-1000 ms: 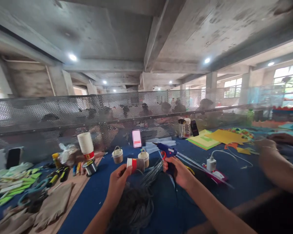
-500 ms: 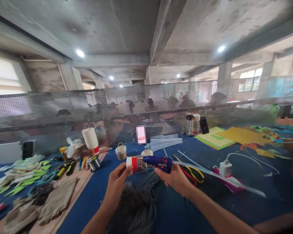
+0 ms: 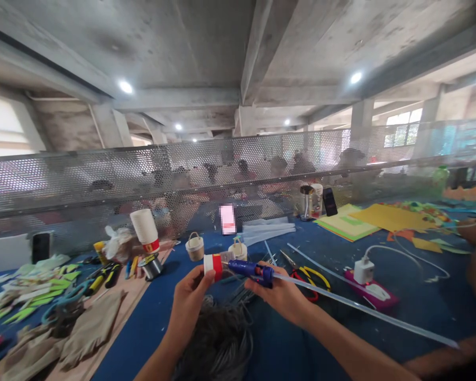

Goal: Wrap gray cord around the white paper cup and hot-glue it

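Note:
In my left hand (image 3: 190, 293) is a small white and red paper cup (image 3: 212, 267), lying on its side between thumb and fingers. My right hand (image 3: 280, 291) is wrapped round a blue hot glue gun (image 3: 248, 269). Its nozzle points left and meets or nearly meets the cup's red band. A long clear glue stick (image 3: 365, 305) runs out of the gun's back, over my right forearm. Just behind the cup stand two small handled cups, one beige basket-like cup (image 3: 194, 248) and another (image 3: 238, 251) partly hidden.
Pliers with red and yellow handles (image 3: 311, 280) lie right of my hand. A charger (image 3: 364, 271) sits on a purple power strip (image 3: 381, 296). Stacked paper cups (image 3: 144, 227), a wire spool (image 3: 152, 266) and gloves (image 3: 93, 330) are at left. A perforated metal screen (image 3: 206, 174) crosses the back.
The glue gun has tilted, its back end dropping, and the glue stick's far end has swung lower and further right. The cup stays in my left hand, nearly in place.

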Demonstrator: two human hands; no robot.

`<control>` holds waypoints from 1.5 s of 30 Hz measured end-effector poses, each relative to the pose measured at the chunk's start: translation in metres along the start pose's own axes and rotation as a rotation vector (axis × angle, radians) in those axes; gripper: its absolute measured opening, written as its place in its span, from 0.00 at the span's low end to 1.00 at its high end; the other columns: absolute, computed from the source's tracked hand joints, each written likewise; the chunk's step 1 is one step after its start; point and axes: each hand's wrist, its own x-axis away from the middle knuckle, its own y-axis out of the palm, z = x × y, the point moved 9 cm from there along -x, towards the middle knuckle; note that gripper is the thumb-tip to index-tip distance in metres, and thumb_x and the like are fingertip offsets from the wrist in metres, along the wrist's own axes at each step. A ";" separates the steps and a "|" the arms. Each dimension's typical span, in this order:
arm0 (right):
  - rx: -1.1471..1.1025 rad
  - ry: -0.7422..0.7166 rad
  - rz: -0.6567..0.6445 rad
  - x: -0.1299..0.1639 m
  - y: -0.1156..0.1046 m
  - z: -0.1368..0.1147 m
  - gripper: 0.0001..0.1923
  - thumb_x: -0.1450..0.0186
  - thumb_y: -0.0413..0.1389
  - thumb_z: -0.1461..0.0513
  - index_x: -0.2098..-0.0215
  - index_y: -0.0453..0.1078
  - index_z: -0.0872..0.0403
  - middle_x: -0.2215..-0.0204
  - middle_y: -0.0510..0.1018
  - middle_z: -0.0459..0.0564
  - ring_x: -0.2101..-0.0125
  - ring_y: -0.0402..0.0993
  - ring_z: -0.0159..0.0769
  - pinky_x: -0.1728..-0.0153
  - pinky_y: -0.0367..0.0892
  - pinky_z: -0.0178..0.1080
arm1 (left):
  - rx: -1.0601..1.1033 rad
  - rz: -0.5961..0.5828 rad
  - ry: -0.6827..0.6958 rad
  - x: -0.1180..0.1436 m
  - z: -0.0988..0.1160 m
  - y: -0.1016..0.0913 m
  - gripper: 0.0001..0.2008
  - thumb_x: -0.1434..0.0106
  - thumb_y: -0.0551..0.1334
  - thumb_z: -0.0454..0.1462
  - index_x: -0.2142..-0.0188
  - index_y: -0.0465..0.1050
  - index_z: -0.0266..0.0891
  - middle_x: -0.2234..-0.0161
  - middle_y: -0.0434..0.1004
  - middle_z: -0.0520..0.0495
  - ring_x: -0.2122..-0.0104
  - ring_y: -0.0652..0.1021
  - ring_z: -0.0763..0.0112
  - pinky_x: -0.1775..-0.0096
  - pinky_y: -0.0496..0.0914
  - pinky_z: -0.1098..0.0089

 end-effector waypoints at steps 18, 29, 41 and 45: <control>0.164 -0.009 -0.050 0.005 0.004 -0.006 0.14 0.36 0.59 0.54 0.72 0.61 0.52 0.72 0.65 0.40 0.71 0.62 0.29 0.70 0.56 0.31 | -0.070 0.027 0.033 0.000 0.006 -0.004 0.16 0.37 0.59 0.46 0.61 0.77 0.36 0.66 0.79 0.50 0.64 0.75 0.64 0.60 0.68 0.70; 0.201 -0.010 -0.067 0.005 0.004 -0.006 0.15 0.35 0.58 0.53 0.72 0.60 0.52 0.72 0.65 0.39 0.71 0.61 0.28 0.70 0.56 0.32 | -0.097 0.030 0.032 0.001 0.004 -0.004 0.16 0.36 0.59 0.47 0.61 0.76 0.35 0.67 0.77 0.49 0.66 0.73 0.65 0.62 0.66 0.71; 0.264 -0.014 -0.066 0.006 0.002 -0.014 0.13 0.35 0.57 0.53 0.71 0.63 0.52 0.71 0.67 0.40 0.71 0.64 0.29 0.69 0.58 0.32 | -0.113 0.029 0.022 0.001 0.006 -0.003 0.17 0.36 0.59 0.47 0.60 0.76 0.35 0.65 0.78 0.49 0.64 0.75 0.64 0.63 0.67 0.72; 0.264 -0.031 -0.067 0.006 0.002 -0.015 0.13 0.35 0.57 0.53 0.70 0.63 0.51 0.71 0.67 0.41 0.70 0.65 0.30 0.69 0.59 0.32 | -0.115 0.031 0.029 0.002 0.005 -0.004 0.17 0.37 0.59 0.47 0.60 0.76 0.36 0.66 0.79 0.49 0.64 0.75 0.64 0.64 0.67 0.72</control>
